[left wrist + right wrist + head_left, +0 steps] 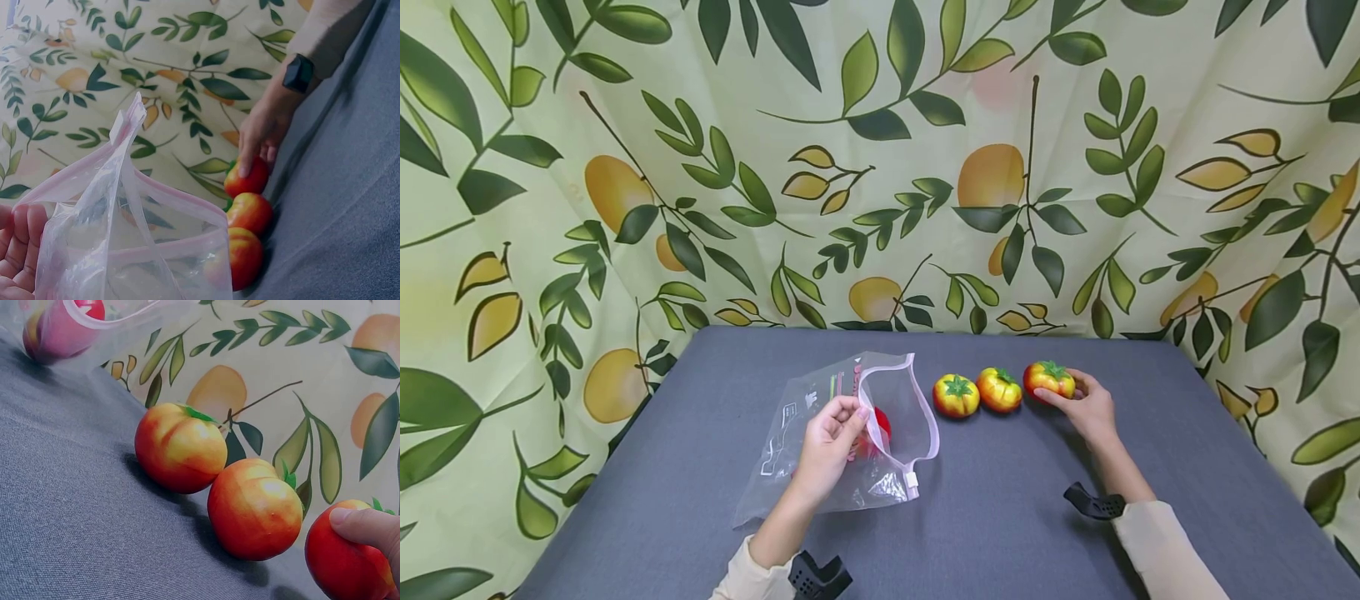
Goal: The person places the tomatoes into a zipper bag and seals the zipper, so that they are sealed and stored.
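Note:
My left hand pinches the pink-edged rim of a clear zip bag, whose mouth gapes toward the right. Inside the bag, partly behind the hand, shows a red fruit. My right hand grips a red-and-yellow toy tomato with a green leafy top, the rightmost of a row. Beside it sit a middle tomato and a left tomato, nearly touching each other. In the right wrist view the thumb lies on the held tomato.
A grey cloth-covered table bears everything. Behind it hangs a leaf-and-fruit patterned curtain. A white slider sits at the near end of the bag's zip. Each wrist wears a black band.

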A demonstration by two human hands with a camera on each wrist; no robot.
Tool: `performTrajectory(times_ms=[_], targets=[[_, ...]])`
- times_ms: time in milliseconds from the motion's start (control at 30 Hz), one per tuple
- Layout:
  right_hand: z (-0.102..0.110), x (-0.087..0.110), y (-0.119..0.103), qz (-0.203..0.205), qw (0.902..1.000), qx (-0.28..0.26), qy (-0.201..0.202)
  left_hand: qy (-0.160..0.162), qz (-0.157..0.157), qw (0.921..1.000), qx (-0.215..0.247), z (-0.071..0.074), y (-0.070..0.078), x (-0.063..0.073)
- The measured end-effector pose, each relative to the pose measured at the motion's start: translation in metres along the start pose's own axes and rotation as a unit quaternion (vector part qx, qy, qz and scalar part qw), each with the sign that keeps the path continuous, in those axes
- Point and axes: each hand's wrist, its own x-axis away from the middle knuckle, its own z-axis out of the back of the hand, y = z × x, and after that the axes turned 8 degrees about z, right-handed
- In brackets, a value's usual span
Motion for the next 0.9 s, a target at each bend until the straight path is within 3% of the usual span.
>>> performTrajectory(times_ms=[900], targets=[[0.011, 0.01, -0.015, 0.02, 0.9996, 0.014, -0.013, -0.004, -0.012, 0.9999, 0.002, 0.0, -0.002, 0.0]])
